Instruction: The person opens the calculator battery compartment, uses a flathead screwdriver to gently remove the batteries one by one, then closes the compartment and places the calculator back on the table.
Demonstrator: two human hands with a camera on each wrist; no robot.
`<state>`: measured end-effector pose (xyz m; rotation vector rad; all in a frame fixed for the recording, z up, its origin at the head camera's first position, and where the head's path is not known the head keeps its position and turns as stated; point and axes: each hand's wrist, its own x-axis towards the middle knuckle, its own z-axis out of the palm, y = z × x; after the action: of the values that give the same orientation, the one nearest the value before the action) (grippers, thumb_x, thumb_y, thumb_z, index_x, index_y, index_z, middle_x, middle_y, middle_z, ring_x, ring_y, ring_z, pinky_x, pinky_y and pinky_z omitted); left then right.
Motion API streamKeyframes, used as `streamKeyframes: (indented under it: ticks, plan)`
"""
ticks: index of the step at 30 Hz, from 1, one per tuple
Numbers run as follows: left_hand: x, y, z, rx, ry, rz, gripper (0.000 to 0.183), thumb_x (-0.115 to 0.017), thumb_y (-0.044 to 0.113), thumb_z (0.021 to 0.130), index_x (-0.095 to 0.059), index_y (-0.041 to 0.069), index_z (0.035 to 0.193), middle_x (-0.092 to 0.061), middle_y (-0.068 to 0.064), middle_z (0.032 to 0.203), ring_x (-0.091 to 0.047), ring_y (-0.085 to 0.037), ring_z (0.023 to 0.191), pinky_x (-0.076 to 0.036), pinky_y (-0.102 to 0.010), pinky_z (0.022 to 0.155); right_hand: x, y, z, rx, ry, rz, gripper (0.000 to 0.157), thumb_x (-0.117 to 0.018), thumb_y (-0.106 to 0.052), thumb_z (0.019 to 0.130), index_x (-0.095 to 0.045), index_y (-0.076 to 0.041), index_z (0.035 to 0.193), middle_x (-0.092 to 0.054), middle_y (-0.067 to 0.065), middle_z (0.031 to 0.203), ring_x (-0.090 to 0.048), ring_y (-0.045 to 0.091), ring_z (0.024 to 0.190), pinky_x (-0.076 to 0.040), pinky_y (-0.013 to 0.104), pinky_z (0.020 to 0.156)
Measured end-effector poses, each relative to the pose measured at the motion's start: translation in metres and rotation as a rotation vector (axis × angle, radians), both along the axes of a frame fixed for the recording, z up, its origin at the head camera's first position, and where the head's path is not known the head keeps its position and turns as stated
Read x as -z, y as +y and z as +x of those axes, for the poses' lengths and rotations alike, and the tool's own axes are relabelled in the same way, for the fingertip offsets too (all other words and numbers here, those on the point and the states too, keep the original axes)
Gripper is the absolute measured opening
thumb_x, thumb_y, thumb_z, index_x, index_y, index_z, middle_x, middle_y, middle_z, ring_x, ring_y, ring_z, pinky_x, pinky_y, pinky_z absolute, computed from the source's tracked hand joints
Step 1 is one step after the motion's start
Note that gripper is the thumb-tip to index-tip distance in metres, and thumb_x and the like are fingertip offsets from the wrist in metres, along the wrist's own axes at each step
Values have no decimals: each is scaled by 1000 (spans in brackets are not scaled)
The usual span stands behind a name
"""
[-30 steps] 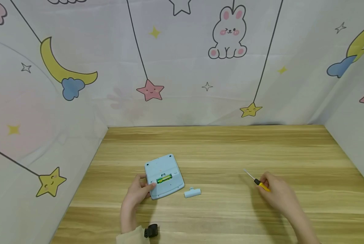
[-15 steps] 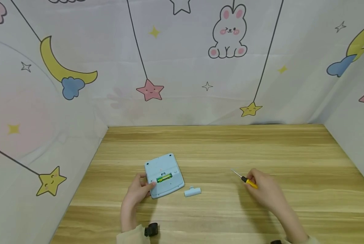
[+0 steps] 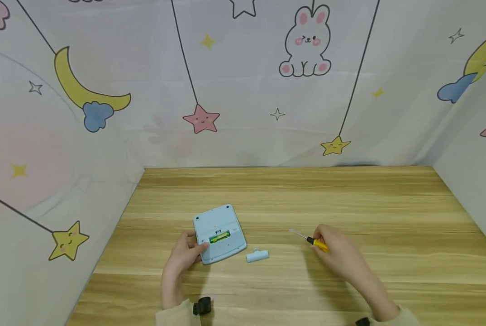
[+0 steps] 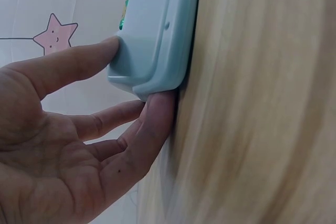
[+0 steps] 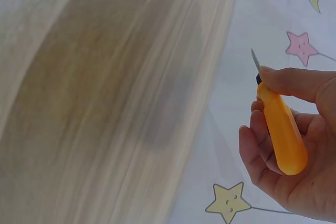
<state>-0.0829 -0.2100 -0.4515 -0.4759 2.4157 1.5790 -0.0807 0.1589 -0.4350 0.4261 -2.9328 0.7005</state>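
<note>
A light-blue calculator (image 3: 226, 219) lies back side up on the left part of the table, its battery slot uncovered with a green battery (image 3: 220, 236) in it. My left hand (image 3: 183, 251) holds its near left corner, thumb on the back face and fingers at the side edge, as the left wrist view shows. Beside it to the right lies the small light-blue battery cover (image 3: 257, 256). Over the table further right, my right hand (image 3: 337, 248) grips a screwdriver (image 5: 283, 129) with a yellow handle and black collar. Its thin metal tip points left, towards the calculator.
The wood-grain table (image 3: 292, 190) meets a white cloth backdrop (image 3: 247, 81) printed with stars, moons and a rabbit at the back and both sides. Black straps (image 3: 202, 306) sit at both sleeves.
My right hand has moved left with the screwdriver, bringing its tip closer to the battery cover and calculator. The left hand, calculator and cover have stayed in place.
</note>
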Motion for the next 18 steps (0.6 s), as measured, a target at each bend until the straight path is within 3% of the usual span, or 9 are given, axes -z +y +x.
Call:
streamKeyframes:
  ticks: [9,18]
  plan:
    - [-1,1,1,5,5,4,48,-63,7,91,-40,-5,132,-57,-18,93,-62,-16,75,-57,-29,66,2,-15,0,-84,86,-2,27,-81,-10,73,-58,-15,86,-53,-8,75,-43,5,67,-37,20,58]
    - [-1,1,1,-3,5,18,48,-63,7,91,-40,-4,132,-56,-18,93,-62,-16,75,-57,-30,67,3,-28,-4,-126,90,-6,28,-81,-13,75,-58,-17,89,-57,-9,80,-48,3,69,-41,18,58]
